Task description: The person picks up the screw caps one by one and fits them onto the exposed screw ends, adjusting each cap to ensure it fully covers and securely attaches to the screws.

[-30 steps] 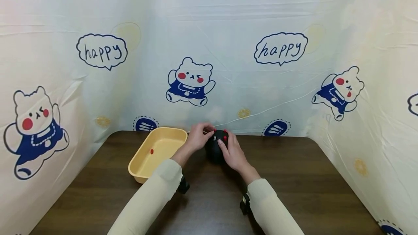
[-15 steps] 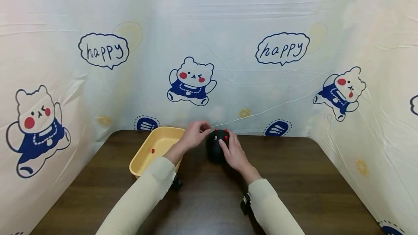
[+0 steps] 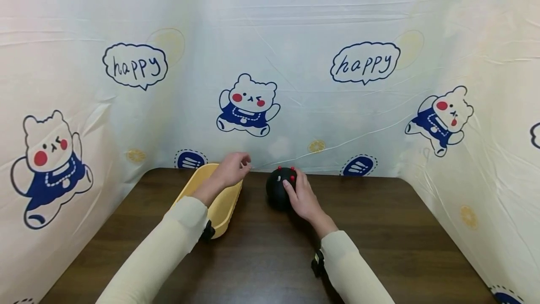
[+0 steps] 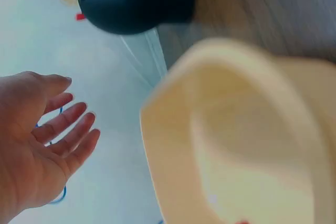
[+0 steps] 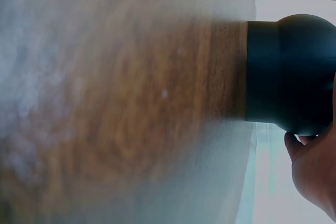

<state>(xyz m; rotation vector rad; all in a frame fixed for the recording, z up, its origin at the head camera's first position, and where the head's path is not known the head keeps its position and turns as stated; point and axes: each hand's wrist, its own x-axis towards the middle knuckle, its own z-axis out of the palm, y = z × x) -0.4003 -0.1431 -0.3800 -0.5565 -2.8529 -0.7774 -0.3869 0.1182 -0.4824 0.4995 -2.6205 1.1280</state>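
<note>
A black, rounded object (image 3: 276, 195) with a wider-than-base dome stands on the table, and small red pegs (image 3: 292, 178) stick out near its top. My right hand (image 3: 304, 201) grips it from the right, thumb on the near side. In the right wrist view its straight-sided base (image 5: 261, 72) meets the tabletop. My left hand (image 3: 233, 169) is over the far end of a yellow plastic tub (image 3: 224, 216), its fingers loosely bent with nothing between them in the left wrist view. A bit of red (image 4: 242, 222) shows inside the tub there.
The brown wooden table (image 3: 379, 233) ends at a hanging cloth (image 3: 295, 121) printed with cartoon bears, which also runs along both sides. Black wrist cameras are strapped at both sleeves.
My left hand has left the top of the black object and swung left over the yellow tub, its fingers loosening. My right hand has kept its grip on the object.
</note>
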